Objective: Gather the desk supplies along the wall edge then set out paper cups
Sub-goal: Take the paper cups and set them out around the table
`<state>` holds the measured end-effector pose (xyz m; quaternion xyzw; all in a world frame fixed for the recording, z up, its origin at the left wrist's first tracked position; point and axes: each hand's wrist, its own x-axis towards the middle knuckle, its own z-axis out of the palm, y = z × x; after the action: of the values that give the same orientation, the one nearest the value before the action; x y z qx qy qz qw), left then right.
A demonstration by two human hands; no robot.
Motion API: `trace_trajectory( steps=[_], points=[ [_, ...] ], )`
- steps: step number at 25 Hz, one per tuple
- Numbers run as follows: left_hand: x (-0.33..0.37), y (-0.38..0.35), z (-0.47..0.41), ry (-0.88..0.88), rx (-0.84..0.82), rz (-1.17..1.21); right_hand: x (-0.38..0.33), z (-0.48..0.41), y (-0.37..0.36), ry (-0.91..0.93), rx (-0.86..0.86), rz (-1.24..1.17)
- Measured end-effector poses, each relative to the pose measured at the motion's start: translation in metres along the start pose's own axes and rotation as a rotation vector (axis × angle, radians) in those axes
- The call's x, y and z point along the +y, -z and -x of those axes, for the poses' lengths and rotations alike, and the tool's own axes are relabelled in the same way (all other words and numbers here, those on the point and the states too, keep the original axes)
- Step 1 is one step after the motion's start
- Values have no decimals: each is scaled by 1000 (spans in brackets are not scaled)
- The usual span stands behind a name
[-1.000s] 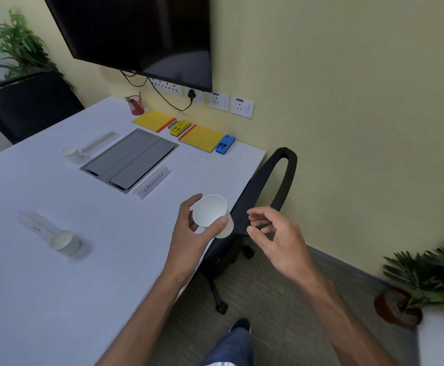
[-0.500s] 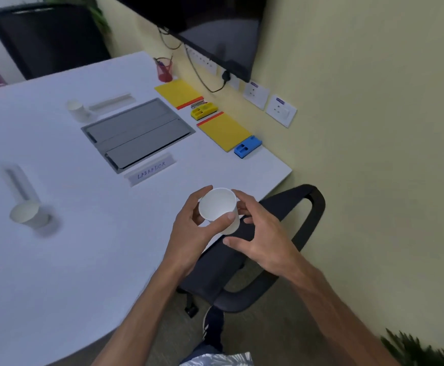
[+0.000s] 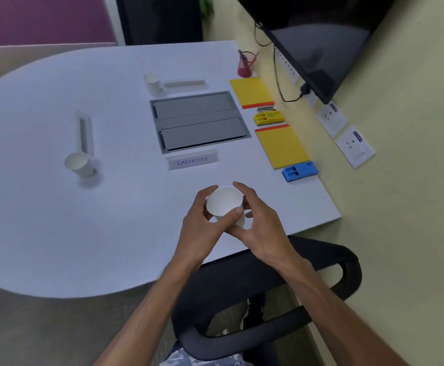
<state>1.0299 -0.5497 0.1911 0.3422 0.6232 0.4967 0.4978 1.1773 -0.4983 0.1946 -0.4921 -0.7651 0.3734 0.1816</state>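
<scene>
A white paper cup (image 3: 224,201) is held over the near part of the white table (image 3: 44,220). My left hand (image 3: 202,228) grips it from the left and my right hand (image 3: 258,228) wraps its right side and base. Two more paper cups stand on the table: one cup (image 3: 79,164) at the left, another cup (image 3: 152,82) farther back. Along the wall edge lie a red pen holder (image 3: 246,65), a yellow pad (image 3: 251,92), a yellow stapler (image 3: 268,118), a second yellow pad (image 3: 281,147) and a blue stapler (image 3: 299,171).
A grey cable hatch (image 3: 199,121) sits in the table's middle, with a name plate (image 3: 192,161) reading LABRADOR in front of it. Two more name plates, one (image 3: 85,132) at left and one (image 3: 184,83) at the back. A black chair (image 3: 281,281) stands below my arms. A screen (image 3: 321,35) hangs on the wall.
My right hand has closed in onto the cup that my left hand held. Both hands have carried it from beyond the table's edge to over the table. The view has tilted downward.
</scene>
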Motion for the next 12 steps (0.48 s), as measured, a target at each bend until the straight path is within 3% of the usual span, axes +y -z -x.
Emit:
trace_trajectory(
  steps=[6, 12],
  points=[
    [0, -51, -24, 69, 108, -131, 61, -42, 36, 97, -114, -84],
    [-24, -75, -68, 127, 266, -223, 125, -103, 48, 61, -133, -126]
  ],
)
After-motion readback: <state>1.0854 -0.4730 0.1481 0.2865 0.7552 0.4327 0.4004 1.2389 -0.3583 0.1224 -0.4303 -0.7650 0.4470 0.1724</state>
